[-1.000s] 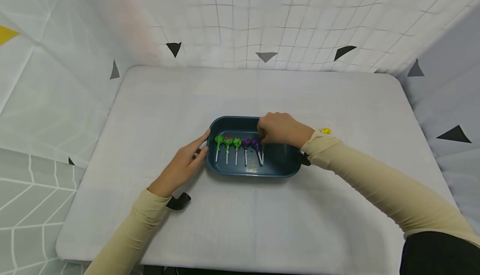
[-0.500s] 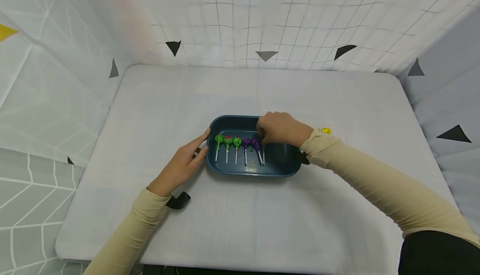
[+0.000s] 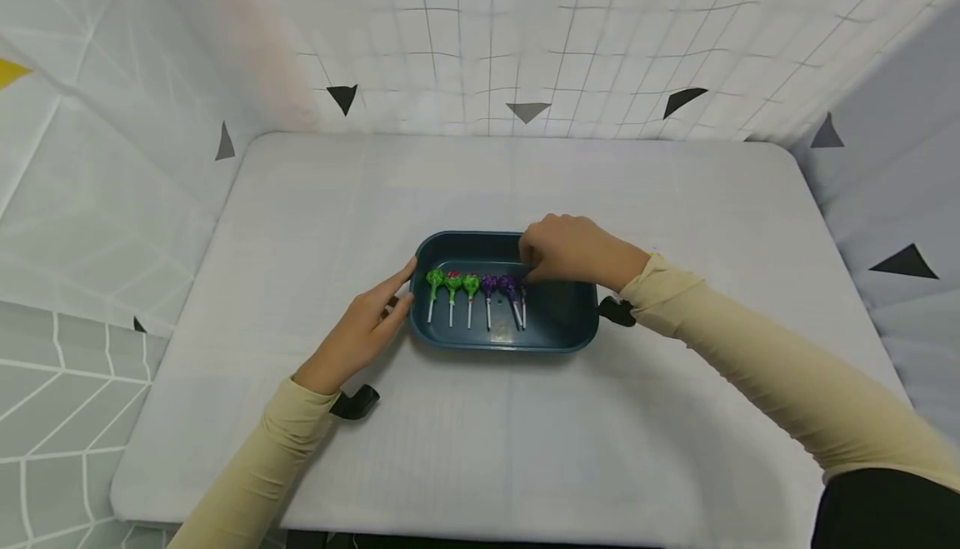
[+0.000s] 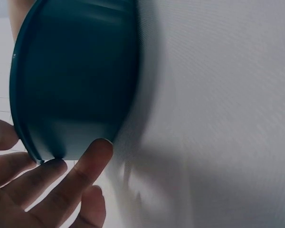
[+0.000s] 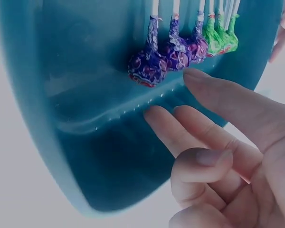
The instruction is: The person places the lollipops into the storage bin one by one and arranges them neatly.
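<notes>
A dark teal tray (image 3: 573,320) holds a row of wrapped lollipops, sticks toward the person. Three green lollipops (image 3: 453,282) lie at the left, then three purple lollipops (image 3: 507,286). My left hand (image 3: 358,336) rests its fairly straight, spread fingers against the tray's left end; the left wrist view shows fingertips (image 4: 99,148) on its outer wall. Over the tray's far side is my right hand (image 3: 577,251). From the right wrist, its thumb (image 5: 213,88) and loosely bent fingers have nothing between them, close to the heads of the purple lollipops (image 5: 149,69).
The tray stands mid-table on a white-covered tabletop (image 3: 360,457). Black wrist devices (image 3: 356,402) sit under both sleeves. Behind the right sleeve (image 3: 757,370) only a sliver of something yellow shows. White sheets with dark triangles hang around the table.
My right hand has drawn slightly up and right, away from the rightmost purple lollipop. Its sleeve now covers most of the small yellow thing. The left hand stays against the tray.
</notes>
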`<state>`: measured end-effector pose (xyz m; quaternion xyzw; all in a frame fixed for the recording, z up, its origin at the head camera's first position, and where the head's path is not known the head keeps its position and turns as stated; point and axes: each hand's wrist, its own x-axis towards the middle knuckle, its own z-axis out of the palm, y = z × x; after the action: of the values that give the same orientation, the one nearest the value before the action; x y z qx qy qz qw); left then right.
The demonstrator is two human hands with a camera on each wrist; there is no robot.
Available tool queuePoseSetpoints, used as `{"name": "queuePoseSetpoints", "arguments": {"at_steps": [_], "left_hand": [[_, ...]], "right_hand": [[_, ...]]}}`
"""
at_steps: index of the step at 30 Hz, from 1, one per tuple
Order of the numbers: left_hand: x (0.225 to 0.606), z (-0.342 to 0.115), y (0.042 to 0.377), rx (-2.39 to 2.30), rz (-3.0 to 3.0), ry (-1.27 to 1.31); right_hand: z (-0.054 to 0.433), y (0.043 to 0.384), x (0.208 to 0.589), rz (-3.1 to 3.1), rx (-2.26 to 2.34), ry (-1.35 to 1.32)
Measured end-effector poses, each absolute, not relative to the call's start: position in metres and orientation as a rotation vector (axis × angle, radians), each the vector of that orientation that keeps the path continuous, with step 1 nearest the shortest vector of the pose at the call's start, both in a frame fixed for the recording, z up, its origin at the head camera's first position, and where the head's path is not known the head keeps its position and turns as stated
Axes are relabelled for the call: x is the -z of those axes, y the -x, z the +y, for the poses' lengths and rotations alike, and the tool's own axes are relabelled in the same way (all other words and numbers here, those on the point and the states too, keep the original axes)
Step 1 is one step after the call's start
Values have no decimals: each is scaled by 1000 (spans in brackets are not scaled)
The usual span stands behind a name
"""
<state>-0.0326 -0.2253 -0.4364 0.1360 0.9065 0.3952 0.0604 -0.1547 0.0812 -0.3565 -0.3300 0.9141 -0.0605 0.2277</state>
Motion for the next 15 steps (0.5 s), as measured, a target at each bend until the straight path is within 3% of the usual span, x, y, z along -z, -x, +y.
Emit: {"name": "queuePoseSetpoints", "arguments": {"at_steps": [15], "left_hand": [[436, -226, 33, -1197, 2754, -439]], "right_hand": [[132, 150, 341, 2562, 280, 881]]}}
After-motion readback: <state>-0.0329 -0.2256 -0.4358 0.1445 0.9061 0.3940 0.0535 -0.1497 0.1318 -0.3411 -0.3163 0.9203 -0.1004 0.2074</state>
